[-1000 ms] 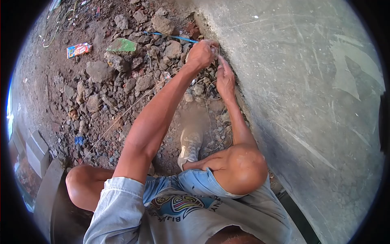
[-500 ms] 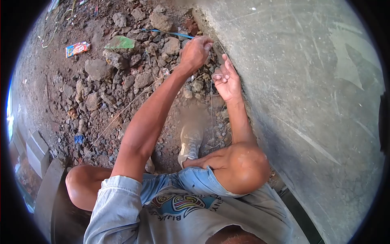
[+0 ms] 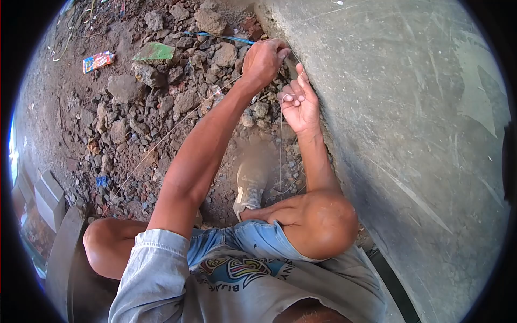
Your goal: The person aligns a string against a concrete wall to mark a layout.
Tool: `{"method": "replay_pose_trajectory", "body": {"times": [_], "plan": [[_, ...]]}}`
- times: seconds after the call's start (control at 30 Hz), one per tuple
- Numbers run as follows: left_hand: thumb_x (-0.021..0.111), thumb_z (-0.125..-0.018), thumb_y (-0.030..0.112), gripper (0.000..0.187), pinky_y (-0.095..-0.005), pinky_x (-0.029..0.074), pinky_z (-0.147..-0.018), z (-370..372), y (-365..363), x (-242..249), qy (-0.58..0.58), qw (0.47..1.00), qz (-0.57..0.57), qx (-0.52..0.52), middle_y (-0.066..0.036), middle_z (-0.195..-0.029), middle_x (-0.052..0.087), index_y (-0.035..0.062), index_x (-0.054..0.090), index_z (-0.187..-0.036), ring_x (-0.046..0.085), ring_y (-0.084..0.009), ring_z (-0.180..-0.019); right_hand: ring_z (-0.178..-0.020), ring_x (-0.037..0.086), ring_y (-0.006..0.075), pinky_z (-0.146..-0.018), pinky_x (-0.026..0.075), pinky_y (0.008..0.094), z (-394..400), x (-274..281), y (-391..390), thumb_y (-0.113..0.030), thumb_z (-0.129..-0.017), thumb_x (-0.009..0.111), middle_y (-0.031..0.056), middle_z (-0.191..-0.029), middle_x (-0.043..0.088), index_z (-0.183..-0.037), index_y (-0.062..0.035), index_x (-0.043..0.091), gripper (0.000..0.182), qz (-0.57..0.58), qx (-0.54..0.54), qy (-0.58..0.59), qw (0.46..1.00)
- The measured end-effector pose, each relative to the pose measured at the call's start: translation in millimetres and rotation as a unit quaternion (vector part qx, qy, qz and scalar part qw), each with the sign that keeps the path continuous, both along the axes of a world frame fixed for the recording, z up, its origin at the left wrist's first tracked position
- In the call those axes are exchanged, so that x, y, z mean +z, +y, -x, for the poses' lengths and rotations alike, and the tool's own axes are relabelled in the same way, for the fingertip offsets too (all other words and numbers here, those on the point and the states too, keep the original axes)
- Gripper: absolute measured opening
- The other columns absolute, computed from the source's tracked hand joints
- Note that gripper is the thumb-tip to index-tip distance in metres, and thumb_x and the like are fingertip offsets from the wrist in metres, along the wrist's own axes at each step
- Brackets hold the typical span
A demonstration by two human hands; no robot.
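My left hand (image 3: 264, 62) is closed, palm down, beside the foot of the grey concrete wall (image 3: 398, 107), its fingertips pinching a thin string. A short stretch of this string runs from it to my right hand (image 3: 300, 105). That hand is turned palm up, with the string (image 3: 281, 140) looped over its curled fingers and the forefinger raised against the line. From there the string hangs toward the ground beside my shoe (image 3: 249, 185). A blue strip (image 3: 221, 36) lies on the rubble just beyond my left hand.
Loose stones (image 3: 124, 89) and dirt cover the ground. A second string (image 3: 161, 139) stretches diagonally over them under my left arm. A green shard (image 3: 153, 51), a red-and-blue wrapper (image 3: 98, 62) and a blue scrap (image 3: 102, 181) lie to the left. My bent right knee (image 3: 328, 223) is near the wall.
My left hand has shifted slightly up and right along the wall's foot. My right hand has barely moved and keeps the string looped on its fingers. The view has shifted a little.
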State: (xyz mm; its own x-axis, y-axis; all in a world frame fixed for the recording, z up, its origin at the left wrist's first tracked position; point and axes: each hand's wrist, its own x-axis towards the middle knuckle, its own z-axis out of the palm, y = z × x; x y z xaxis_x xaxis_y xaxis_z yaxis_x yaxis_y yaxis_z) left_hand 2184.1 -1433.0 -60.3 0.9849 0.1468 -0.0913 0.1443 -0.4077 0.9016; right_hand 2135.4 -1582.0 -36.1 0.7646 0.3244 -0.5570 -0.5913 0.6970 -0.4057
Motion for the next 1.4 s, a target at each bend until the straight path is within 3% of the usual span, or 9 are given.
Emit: {"method": "replay_pose_trajectory", "body": {"times": [0.53,0.67,0.8,0.93,1.03,1.1,1.17,1.23,1.4], "plan": [[0.064,-0.088,0.032,0.024,-0.0427,0.052,-0.073,4.8,-9.4,1.1,0.033,0.997,-0.052,0.046,-0.012,-0.092,0.072,0.0115,0.071,-0.099,0.068,-0.0312,-0.085,-0.057,0.038,0.0036,-0.064,0.042,0.0253,-4.3,24.7,27.6,-0.019,-0.100,0.051,-0.0053,-0.065,0.035,-0.148,-0.0101,0.034,0.051,0.149,0.123,-0.091,0.977],[0.064,-0.087,0.035,0.026,-0.0398,0.052,-0.070,0.6,-5.1,-7.0,0.090,0.995,0.024,0.029,-0.011,-0.083,0.071,0.0134,0.071,-0.100,0.068,-0.0276,-0.076,-0.064,0.049,0.0057,-0.066,0.047,0.0267,-14.3,34.0,36.3,-0.020,-0.102,0.045,0.0002,-0.075,0.051,-0.141,-0.0040,0.043,0.043,0.366,0.215,-0.186,0.886],[0.066,-0.086,0.034,0.027,-0.0374,0.052,-0.071,-2.8,3.2,-16.7,0.054,0.997,0.046,-0.014,-0.013,-0.085,0.071,0.0109,0.071,-0.100,0.067,-0.0270,-0.076,-0.094,0.068,0.0309,-0.073,0.055,0.0410,-24.9,8.3,40.8,-0.017,-0.099,0.045,0.0215,-0.106,0.067,-0.135,0.0017,0.049,0.040,0.663,0.199,-0.503,0.517],[0.066,-0.082,0.028,0.029,-0.0444,0.053,-0.072,-11.5,13.1,-51.5,-0.038,0.982,0.175,-0.053,-0.020,-0.082,0.070,-0.0002,0.068,-0.088,0.069,-0.0336,-0.077,-0.050,0.058,0.0130,-0.043,0.047,0.0284,-52.3,29.9,65.1,-0.013,-0.097,0.046,0.0054,-0.061,0.060,-0.127,0.0000,0.055,0.033,0.712,0.275,-0.484,0.428],[0.065,-0.083,0.028,0.033,-0.0449,0.052,-0.077,-11.7,10.5,-54.7,-0.067,0.987,0.145,-0.026,-0.024,-0.092,0.067,-0.0033,0.063,-0.094,0.067,-0.0372,-0.086,-0.096,0.063,0.0428,-0.081,0.050,0.0467,-77.0,55.5,83.2,-0.016,-0.098,0.046,0.0280,-0.103,0.065,-0.126,0.0054,0.053,0.036,0.707,0.257,-0.473,0.460],[0.065,-0.086,0.028,0.033,-0.0424,0.052,-0.078,-12.8,3.9,-44.5,0.003,0.991,0.131,-0.013,-0.020,-0.093,0.068,-0.0028,0.062,-0.098,0.066,-0.0316,-0.086,-0.042,0.051,0.0152,-0.044,0.051,0.0356,-75.5,66.0,93.7,-0.007,-0.095,0.045,0.0056,-0.058,0.054,-0.123,0.0045,0.054,0.032,0.704,0.367,-0.420,0.440],[0.065,-0.089,0.027,0.033,-0.0382,0.052,-0.078,-13.0,-6.9,-5.9,0.115,0.993,0.031,0.001,-0.014,-0.095,0.068,-0.0027,0.061,-0.104,0.065,-0.0237,-0.087,-0.040,0.050,0.0133,-0.036,0.044,0.0283,-57.5,42.8,96.5,-0.010,-0.096,0.048,0.0028,-0.050,0.052,-0.122,-0.0016,0.057,0.029,0.702,0.345,-0.447,0.433],[0.065,-0.092,0.028,0.034,-0.0340,0.053,-0.077,-12.0,17.2,-32.6,0.053,0.949,0.291,-0.106,-0.010,-0.098,0.067,-0.0025,0.061,-0.107,0.063,-0.0183,-0.088,-0.047,0.061,0.0215,-0.041,0.050,0.0344,-44.8,31.5,99.8,-0.007,-0.089,0.055,0.0107,-0.058,0.061,-0.122,0.0028,0.056,0.035,0.745,0.284,-0.501,0.336],[0.061,-0.096,0.029,0.032,-0.0313,0.052,-0.075,-1.3,4.8,-57.1,0.014,0.894,0.446,-0.043,-0.006,-0.095,0.065,-0.0016,0.065,-0.104,0.061,-0.0138,-0.086,-0.050,0.063,0.0264,-0.044,0.052,0.0383,-47.4,32.5,96.3,-0.008,-0.087,0.057,0.0158,-0.062,0.062,-0.124,0.0039,0.055,0.038,0.724,0.291,-0.495,0.383]]}}
